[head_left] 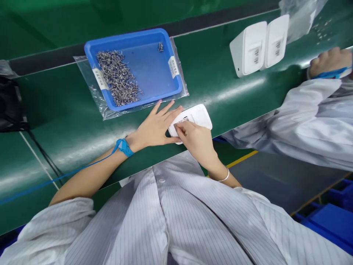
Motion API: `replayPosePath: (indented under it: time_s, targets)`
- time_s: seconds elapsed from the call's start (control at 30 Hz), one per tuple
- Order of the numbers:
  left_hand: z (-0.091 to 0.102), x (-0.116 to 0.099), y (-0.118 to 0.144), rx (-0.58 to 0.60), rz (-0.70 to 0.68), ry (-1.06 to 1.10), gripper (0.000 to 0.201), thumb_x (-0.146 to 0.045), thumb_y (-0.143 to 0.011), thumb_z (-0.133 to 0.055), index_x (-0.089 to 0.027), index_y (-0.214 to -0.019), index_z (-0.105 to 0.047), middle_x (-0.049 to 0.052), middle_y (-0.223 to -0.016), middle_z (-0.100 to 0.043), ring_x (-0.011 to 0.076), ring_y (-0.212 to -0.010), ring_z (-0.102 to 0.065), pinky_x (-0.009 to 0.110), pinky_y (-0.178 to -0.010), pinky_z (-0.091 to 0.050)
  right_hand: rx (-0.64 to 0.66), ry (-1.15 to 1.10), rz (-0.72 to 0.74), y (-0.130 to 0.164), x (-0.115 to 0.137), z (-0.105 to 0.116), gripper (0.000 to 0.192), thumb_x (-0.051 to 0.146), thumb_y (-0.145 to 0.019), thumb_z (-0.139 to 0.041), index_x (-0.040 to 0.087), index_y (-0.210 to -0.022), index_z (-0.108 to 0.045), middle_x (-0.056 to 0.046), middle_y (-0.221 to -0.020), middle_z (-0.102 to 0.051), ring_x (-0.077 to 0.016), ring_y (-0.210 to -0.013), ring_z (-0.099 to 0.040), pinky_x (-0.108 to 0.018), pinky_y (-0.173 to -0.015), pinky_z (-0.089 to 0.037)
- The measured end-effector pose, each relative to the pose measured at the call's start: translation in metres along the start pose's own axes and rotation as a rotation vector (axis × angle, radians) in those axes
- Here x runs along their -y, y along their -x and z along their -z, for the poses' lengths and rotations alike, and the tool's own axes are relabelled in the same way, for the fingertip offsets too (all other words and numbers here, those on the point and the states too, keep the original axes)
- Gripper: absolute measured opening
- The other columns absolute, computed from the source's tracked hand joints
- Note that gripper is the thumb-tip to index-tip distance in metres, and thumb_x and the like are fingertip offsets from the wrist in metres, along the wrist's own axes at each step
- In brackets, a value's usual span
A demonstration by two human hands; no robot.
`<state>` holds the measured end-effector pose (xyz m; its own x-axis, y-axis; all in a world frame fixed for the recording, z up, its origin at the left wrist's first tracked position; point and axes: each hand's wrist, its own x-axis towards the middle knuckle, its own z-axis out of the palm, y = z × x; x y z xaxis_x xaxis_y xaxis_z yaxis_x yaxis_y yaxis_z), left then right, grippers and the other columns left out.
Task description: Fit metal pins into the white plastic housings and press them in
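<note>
A white plastic housing lies on the green bench in front of me, partly covered by my hands. My left hand rests flat with fingers spread, its fingertips and thumb steadying the housing's left edge. Over the housing, my right hand is closed in a pinch near a label on its face; whatever sits between thumb and forefinger is too small to name. Just beyond my left hand, a blue tray holds a large heap of small metal screws and a little cluster in its far right corner.
Under the tray lies a clear plastic bag. Two similar white housings stand at the back right. Further right are a co-worker's hand and sleeve, beside another plastic bag. A black fan-like object sits at left. A blue wrist cord trails left.
</note>
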<state>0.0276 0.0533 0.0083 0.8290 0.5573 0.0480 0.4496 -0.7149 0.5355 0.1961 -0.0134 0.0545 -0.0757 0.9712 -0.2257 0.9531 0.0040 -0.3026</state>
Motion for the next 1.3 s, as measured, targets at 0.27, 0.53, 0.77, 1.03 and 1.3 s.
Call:
replayPosePath:
  time_s: [0.27,0.53,0.77,1.03,1.3]
  targets:
    - [0.002,-0.002,0.0,0.001,0.002,0.017,0.097,-0.075,-0.092,-0.044,-0.006,-0.158,-0.023,0.018,-0.158,-0.038,0.0375,-0.155,-0.015,0.058,-0.126,-0.001,0.045,-0.005,-0.065,-0.004,0.002,0.008,0.026,0.034,-0.1,-0.049,0.017,-0.095,-0.069,-0.001,-0.089,-0.072,-0.0119,-0.07,-0.061,-0.025,-0.061,-0.029]
    - [-0.003,-0.002,-0.001,-0.03,0.037,0.029,0.066,-0.056,-0.104,-0.03,-0.014,-0.154,-0.033,0.013,-0.16,-0.035,0.0377,-0.156,-0.011,0.063,-0.124,-0.004,-0.061,0.075,0.019,-0.001,-0.003,0.064,0.022,0.032,-0.099,-0.054,0.021,-0.101,-0.073,0.0,-0.091,-0.073,-0.0098,-0.067,-0.059,-0.026,-0.064,-0.036]
    - [-0.007,-0.002,-0.001,-0.077,0.058,0.092,0.066,-0.058,-0.098,-0.044,-0.02,-0.152,-0.036,0.011,-0.159,-0.038,0.0388,-0.155,-0.015,0.064,-0.125,-0.004,-0.003,0.145,0.066,-0.001,0.003,0.049,0.015,0.033,-0.093,-0.065,0.021,-0.097,-0.072,0.001,-0.085,-0.074,-0.0124,-0.069,-0.062,-0.026,-0.06,-0.03]
    - [-0.006,-0.002,-0.002,-0.042,0.05,0.09,0.077,-0.055,-0.091,-0.058,-0.022,-0.156,-0.032,0.007,-0.16,-0.038,0.0415,-0.154,-0.015,0.069,-0.123,-0.002,0.005,0.091,0.067,-0.009,-0.016,0.015,0.028,0.04,-0.099,-0.052,0.022,-0.099,-0.073,-0.001,-0.093,-0.073,-0.0128,-0.075,-0.062,-0.026,-0.06,-0.028]
    - [-0.004,-0.003,-0.002,-0.05,0.05,0.132,0.076,-0.051,-0.09,-0.061,-0.024,-0.155,-0.034,0.006,-0.16,-0.038,0.0411,-0.154,-0.015,0.069,-0.124,-0.001,-0.026,0.181,0.107,-0.005,-0.014,0.012,0.028,0.033,-0.101,-0.046,0.019,-0.098,-0.07,-0.003,-0.095,-0.07,-0.0118,-0.074,-0.059,-0.028,-0.056,-0.022]
